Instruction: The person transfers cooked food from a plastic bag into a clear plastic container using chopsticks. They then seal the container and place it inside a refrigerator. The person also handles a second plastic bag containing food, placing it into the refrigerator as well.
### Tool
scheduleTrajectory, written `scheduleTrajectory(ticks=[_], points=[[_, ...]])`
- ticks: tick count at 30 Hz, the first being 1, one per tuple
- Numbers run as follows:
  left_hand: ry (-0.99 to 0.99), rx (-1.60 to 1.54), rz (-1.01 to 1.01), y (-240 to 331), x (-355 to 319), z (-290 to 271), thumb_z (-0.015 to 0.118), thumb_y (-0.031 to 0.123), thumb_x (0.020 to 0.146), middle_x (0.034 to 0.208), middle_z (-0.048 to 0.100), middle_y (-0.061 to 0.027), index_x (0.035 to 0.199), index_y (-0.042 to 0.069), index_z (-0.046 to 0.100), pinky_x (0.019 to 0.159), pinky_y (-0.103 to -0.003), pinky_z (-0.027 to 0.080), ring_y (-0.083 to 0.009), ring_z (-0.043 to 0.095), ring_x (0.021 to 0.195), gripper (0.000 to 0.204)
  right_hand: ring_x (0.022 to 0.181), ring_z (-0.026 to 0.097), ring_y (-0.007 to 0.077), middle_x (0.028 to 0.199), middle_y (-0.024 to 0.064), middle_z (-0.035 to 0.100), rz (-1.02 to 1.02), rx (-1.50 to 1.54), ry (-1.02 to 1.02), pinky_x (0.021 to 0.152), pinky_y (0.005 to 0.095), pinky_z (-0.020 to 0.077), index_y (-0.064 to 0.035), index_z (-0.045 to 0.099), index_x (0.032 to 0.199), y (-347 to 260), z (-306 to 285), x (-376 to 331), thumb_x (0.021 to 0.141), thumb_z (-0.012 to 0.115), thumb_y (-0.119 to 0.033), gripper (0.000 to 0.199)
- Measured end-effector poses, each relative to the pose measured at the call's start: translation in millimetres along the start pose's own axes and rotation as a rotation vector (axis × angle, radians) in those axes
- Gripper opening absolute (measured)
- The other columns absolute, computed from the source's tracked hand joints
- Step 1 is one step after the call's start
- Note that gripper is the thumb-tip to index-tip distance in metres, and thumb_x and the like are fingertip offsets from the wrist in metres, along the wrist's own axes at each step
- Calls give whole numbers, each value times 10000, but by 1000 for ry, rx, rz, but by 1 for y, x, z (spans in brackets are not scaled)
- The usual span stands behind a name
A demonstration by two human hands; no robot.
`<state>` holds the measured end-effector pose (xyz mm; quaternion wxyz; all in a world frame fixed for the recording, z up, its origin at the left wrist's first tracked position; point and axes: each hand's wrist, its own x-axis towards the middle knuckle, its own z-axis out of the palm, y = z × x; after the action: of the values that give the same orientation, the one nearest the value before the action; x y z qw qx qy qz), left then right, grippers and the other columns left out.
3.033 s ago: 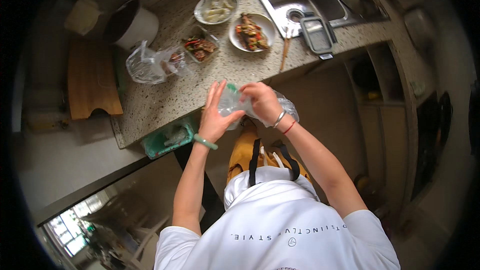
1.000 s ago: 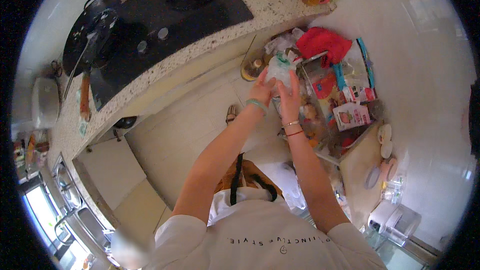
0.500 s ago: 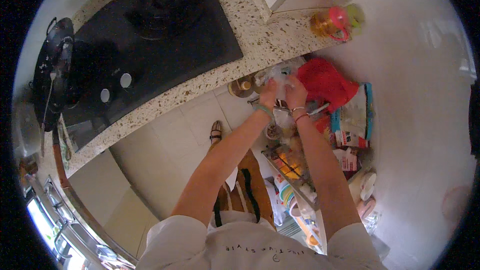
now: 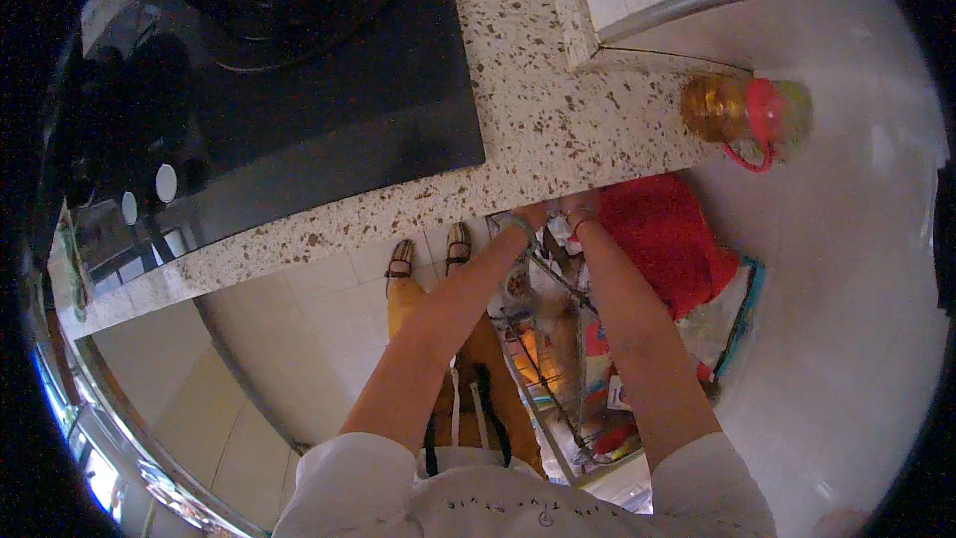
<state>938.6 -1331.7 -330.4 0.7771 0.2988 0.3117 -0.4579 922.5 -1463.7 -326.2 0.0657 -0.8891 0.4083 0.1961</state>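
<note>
Both my forearms stretch forward to the edge of the speckled stone counter [image 4: 538, 130]. Only the heel of my left hand [image 4: 529, 214], by a green wristband, shows; its fingers are hidden under the counter's edge. Just to its right, my right hand [image 4: 577, 207], with thin bracelets at the wrist, is hidden the same way. I cannot see what either hand holds. Below them stands a wire rack [image 4: 546, 359] on the floor, filled with several coloured packages. A red bag [image 4: 662, 239] lies right beside my right forearm.
A black glass cooktop [image 4: 279, 90] with two white knobs is set into the counter on the left. An amber bottle with a pink cap [image 4: 745, 115] stands on the floor by the counter's end. My sandalled feet [image 4: 428, 254] rest on pale tiles.
My view has turned from the sink counter to the cooktop end. My hands, which held a clear plastic bag above the rack, have moved forward and gone under the counter's edge.
</note>
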Motion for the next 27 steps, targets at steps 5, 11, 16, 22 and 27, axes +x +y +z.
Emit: scheduleTrajectory(ticks=[5, 11, 16, 22, 27], points=[[-44, -115, -8, -8, 5, -28, 464, 232, 943, 1304, 502, -87, 1277, 81, 493, 774, -424, 460, -259, 538, 1034, 368, 1172, 491, 314, 1349, 138, 472, 22, 47, -134, 1000, 451, 366, -82, 451, 1340, -29, -5, 32, 914, 490, -397, 531], [-149, -188, -92, -29, -14, -39, 480, 217, 943, 1318, 495, -58, 1287, 106, 493, 765, -415, 463, -240, 534, 1058, 362, 1170, 485, 300, 1347, 118, 474, 97, 38, -172, 979, 442, 380, -98, 460, 1328, -11, 9, 52, 916, 486, -415, 521], [-205, -295, -104, -38, -33, -43, 494, 204, 943, 1329, 489, -35, 1295, 126, 494, 758, -408, 466, -224, 531, 1078, 360, 1168, 479, 288, 1345, 102, 476, 86, 93, -198, 961, 435, 391, -111, 468, 1318, -17, -13, 54, 918, 483, -430, 512], [-144, -193, -38, -12, -98, -14, 480, 189, 948, 1342, 483, -6, 1327, 170, 477, 824, -393, 455, -204, 503, 1136, 380, 1166, 473, 273, 1343, 82, 478, 158, 389, -226, 940, 426, 405, -127, 477, 1306, -5, -54, 16, 920, 479, -449, 503], [45, -83, 181, 38, -182, 33, 471, 437, 933, 1253, 561, -24, 1301, 113, 502, 927, -364, 399, -169, 514, 1137, 491, 1165, 468, 261, 1341, 66, 479, 357, 1062, -257, 922, 419, 416, -141, 485, 1296, -3, -108, -41, 921, 475, -464, 495]])
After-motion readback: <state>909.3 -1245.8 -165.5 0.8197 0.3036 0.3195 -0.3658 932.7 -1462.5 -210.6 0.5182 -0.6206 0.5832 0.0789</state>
